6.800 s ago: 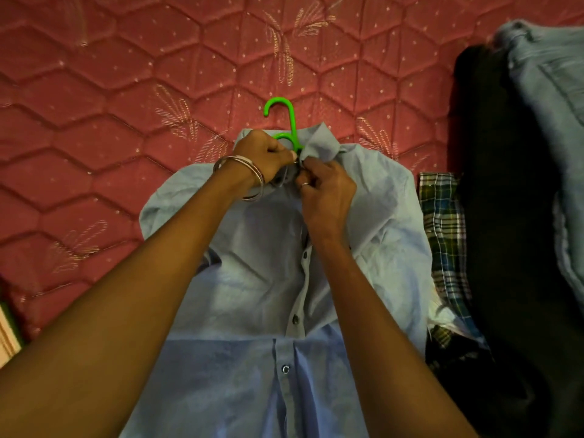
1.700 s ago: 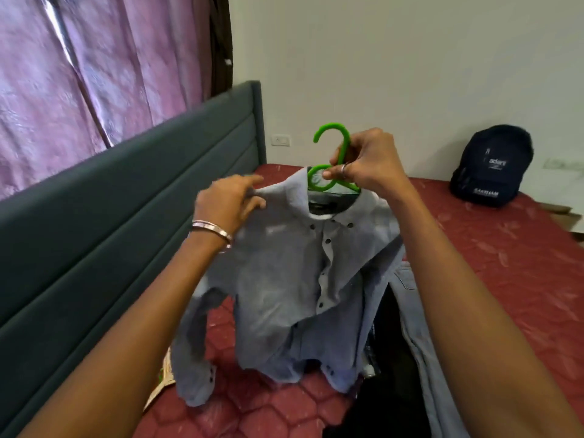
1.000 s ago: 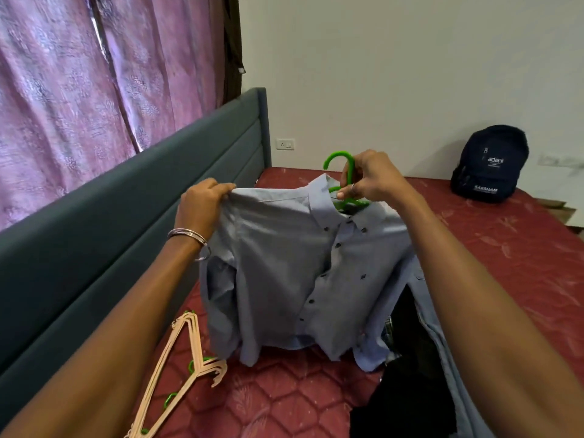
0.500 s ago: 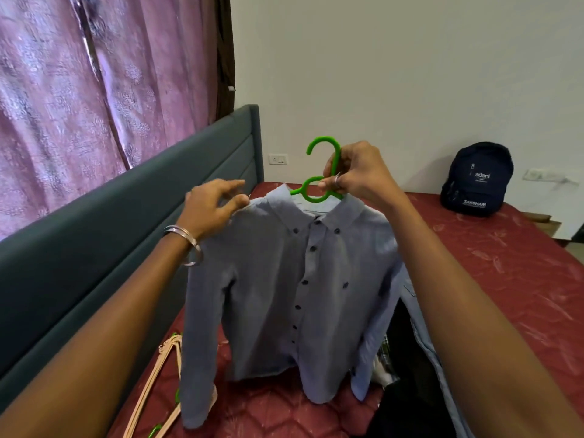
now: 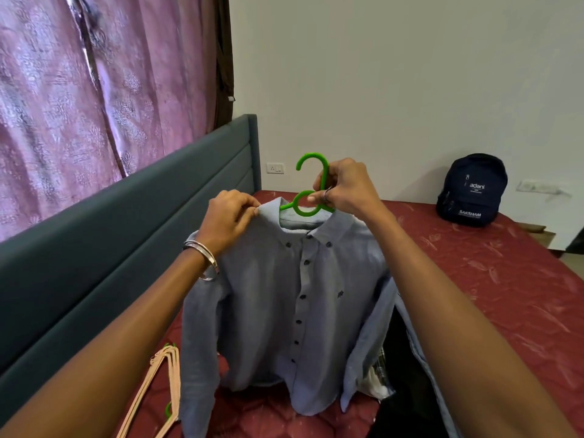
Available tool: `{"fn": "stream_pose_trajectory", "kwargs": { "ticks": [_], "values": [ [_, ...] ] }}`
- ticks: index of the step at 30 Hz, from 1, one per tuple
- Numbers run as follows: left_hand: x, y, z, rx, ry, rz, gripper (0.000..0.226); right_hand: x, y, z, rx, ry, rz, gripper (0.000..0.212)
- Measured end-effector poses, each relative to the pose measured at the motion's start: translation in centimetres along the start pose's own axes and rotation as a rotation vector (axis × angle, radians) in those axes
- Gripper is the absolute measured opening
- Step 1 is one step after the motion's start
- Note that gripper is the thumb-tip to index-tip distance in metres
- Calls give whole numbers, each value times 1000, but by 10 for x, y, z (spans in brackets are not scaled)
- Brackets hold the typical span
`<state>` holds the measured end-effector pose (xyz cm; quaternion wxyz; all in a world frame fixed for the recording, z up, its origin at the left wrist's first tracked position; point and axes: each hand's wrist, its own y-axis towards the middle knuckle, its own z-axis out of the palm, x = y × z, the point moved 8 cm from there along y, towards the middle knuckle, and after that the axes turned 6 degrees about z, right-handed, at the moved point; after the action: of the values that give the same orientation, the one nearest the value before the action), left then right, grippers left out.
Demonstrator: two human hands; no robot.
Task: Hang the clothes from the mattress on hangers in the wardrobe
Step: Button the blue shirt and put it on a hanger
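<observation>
Shirt [image 5: 294,298], grey-blue, buttoned, is held up above the mattress [image 5: 493,279] on a green hanger [image 5: 308,197], front toward the camera. The hanger neck is gripped by the right hand [image 5: 344,188], fingers curled round it below the hook. The shirt's shoulder seam is pinched by the left hand [image 5: 230,216] at 9 o'clock of the collar; bangles are worn on that wrist. Spare hangers [image 5: 164,393], beige with some green, are seen lying on the mattress at 7 o'clock of the shirt. Dark clothing [image 5: 407,390] is piled at 4 o'clock, partly hidden behind the right sleeve. A navy backpack [image 5: 471,189] is propped against the wall at 2 o'clock, well apart. A headboard [image 5: 126,248] and curtain [image 5: 94,90] are noted at 9 to 10 o'clock. Against half a second earlier, the left hand's loosely spread fingers have closed onto the shoulder, and the shirt hangs squarer.
</observation>
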<state>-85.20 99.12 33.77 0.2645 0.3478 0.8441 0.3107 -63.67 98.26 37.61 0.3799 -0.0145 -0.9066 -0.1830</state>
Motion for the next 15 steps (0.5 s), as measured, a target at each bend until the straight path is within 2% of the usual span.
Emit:
{"fn": "stream_pose_trajectory", "kwargs": {
  "ticks": [4,8,12,15],
  "values": [
    [-15,7,-18,-146,69,144,28,-1,-1,-8,9,46,31,27],
    [1,6,-25,-101,255,232,18,2,-8,-23,39,225,8,23],
    [-19,11,-22,59,48,256,25,8,-8,-12,74,100,-58,26],
    [-32,23,-11,154,-243,24,39,14,-9,3,109,39,-105,26]
  ]
}}
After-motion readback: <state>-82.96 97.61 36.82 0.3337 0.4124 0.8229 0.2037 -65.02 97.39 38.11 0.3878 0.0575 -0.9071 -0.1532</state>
